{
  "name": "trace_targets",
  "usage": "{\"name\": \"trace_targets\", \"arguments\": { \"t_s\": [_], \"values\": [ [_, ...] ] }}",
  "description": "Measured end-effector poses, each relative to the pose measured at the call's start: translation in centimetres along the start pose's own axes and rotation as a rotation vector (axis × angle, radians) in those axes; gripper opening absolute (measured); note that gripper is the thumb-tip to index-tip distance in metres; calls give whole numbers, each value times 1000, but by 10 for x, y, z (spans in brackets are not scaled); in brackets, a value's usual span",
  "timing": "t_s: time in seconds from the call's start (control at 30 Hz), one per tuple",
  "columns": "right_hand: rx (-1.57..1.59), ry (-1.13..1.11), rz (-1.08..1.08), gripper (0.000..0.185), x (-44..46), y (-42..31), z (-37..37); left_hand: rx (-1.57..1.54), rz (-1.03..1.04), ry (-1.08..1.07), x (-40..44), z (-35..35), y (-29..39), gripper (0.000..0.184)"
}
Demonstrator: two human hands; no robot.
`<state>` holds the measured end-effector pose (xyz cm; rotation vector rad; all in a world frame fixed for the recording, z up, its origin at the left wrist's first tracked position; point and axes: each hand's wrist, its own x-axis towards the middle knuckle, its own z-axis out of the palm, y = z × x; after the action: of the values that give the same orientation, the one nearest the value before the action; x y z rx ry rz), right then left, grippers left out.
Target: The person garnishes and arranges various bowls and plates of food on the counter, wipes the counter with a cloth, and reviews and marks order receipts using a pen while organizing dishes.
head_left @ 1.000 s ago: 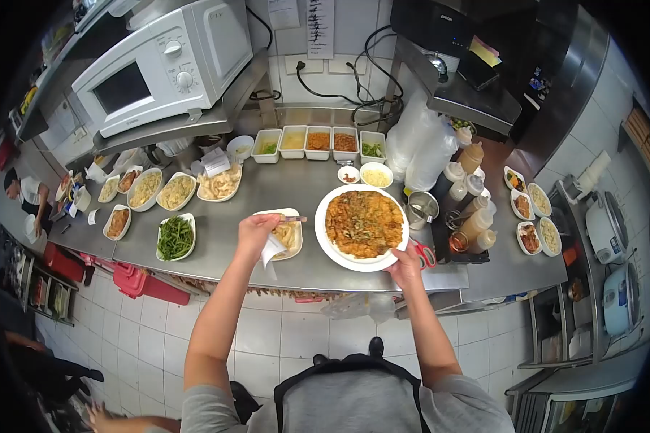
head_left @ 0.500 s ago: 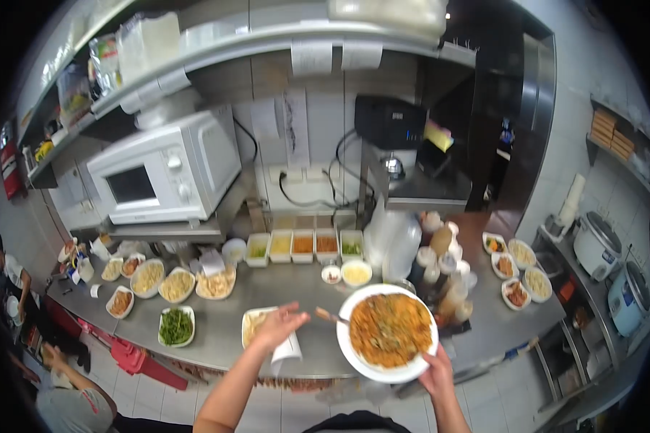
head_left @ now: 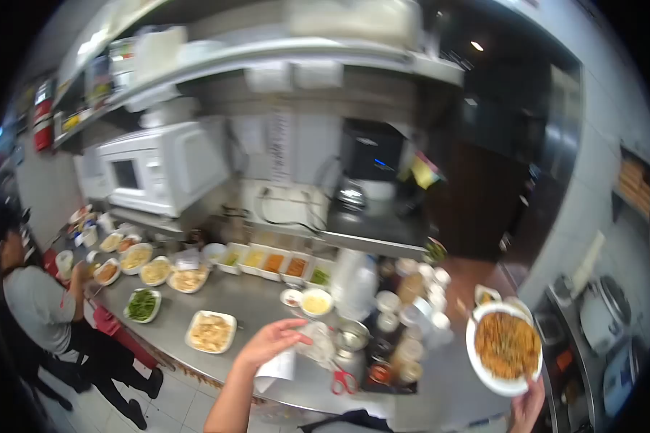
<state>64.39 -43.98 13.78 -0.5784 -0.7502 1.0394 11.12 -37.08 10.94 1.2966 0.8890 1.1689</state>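
Observation:
My right hand (head_left: 529,404) grips the near rim of a white plate (head_left: 472,353) at the right of the counter. Orange-brown food (head_left: 507,345), flat like a pancake, covers most of the plate. Part of the side dishes behind is hidden by it. My left hand (head_left: 273,342) is empty, its fingers spread above the counter. Just below that hand lies a white paper slip (head_left: 276,368). To its right are a crumpled clear plastic bag (head_left: 318,345) and red-handled scissors (head_left: 344,381).
Bowls of side dishes (head_left: 211,332) stand along the steel counter's left. Bottles and jars (head_left: 404,325) crowd its middle right. A microwave (head_left: 159,169) and a black printer (head_left: 372,148) sit above. At far left stands a person in a grey shirt (head_left: 40,303).
The plate in my right hand has moved right, over the counter's right side. My left hand stays raised with fingers apart. The view has shifted, and the person at left now stands upright.

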Motion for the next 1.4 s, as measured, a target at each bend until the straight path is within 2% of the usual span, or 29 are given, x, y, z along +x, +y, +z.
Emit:
{"name": "trace_targets", "arguments": {
  "t_s": [0.13,0.3,0.33,0.4,0.53,0.57,0.6,0.67,0.73,0.83,0.93,1.03,1.17,1.23,1.27,1.3,1.37,1.4],
  "values": [
    [-60,196,-46,41,98,-24,-92,54,30,104,11,56,-6,51],
    [-64,262,-63,42,223,-18,-132,158,52,295,12,83,-5,65],
    [-63,325,-62,42,249,-6,-143,172,58,329,11,82,-7,65],
    [-42,257,-61,44,297,24,-162,205,68,389,16,89,-2,66],
    [103,401,15,41,385,100,-163,360,79,509,22,88,-3,65],
    [204,319,-3,40,410,126,-171,410,78,541,25,93,-1,65],
    [166,354,-15,40,431,152,-174,323,139,633,25,93,-12,60],
    [165,420,15,48,464,193,-172,416,-121,567,26,119,14,40],
    [235,513,47,54,495,237,-177,412,-191,588,29,132,24,40],
    [176,516,9,48,527,289,-189,391,-244,665,33,143,31,40],
    [176,620,16,49,554,330,-196,381,-297,733,34,151,34,40],
    [58,557,14,48,564,353,-203,360,-342,759,41,155,32,40],
    [62,621,114,48,562,373,-208,369,-370,745,50,156,31,41],
    [-138,616,148,48,557,382,-214,415,-384,689,61,155,32,44],
    [-128,668,174,40,558,387,-216,470,-372,716,70,163,32,46],
    [-131,674,173,40,559,392,-217,469,-376,711,67,159,33,46],
    [-65,563,376,30,563,399,-245,400,-399,642,57,144,28,45],
    [-115,564,339,28,557,400,-251,415,-310,661,55,140,19,47]
  ]
}}
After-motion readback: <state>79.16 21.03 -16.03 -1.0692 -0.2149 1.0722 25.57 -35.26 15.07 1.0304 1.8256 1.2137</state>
